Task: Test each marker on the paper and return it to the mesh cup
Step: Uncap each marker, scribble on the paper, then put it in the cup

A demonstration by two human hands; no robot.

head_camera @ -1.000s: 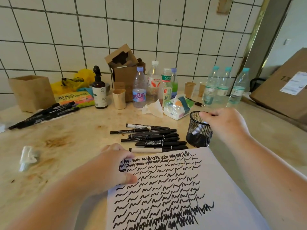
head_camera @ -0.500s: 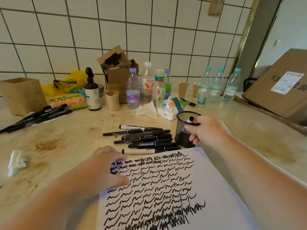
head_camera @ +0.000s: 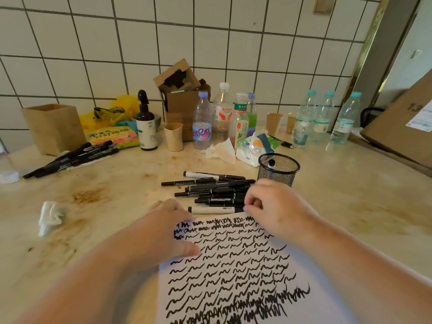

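At centre frame we see the right hand [head_camera: 273, 206], fingers curled, pinching the end of a white-barrelled marker [head_camera: 215, 209] at the marker pile [head_camera: 215, 190]; the left hand [head_camera: 163, 228] presses flat on the scribbled paper [head_camera: 233, 272] (lower centre). The mesh cup [head_camera: 278, 169], one marker inside, stands on the surface just above.

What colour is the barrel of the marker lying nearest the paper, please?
Cream-white, unlike the black ones behind it; the marker shows best in the head view.

Your stained beige countertop [head_camera: 350, 206] carries scribbled paper [head_camera: 233, 277], loose marker row [head_camera: 210, 192], mesh cup [head_camera: 278, 170], second marker bunch [head_camera: 72, 157] far left, crumpled tissue [head_camera: 50, 217], bottles [head_camera: 224, 118] along tiled wall.
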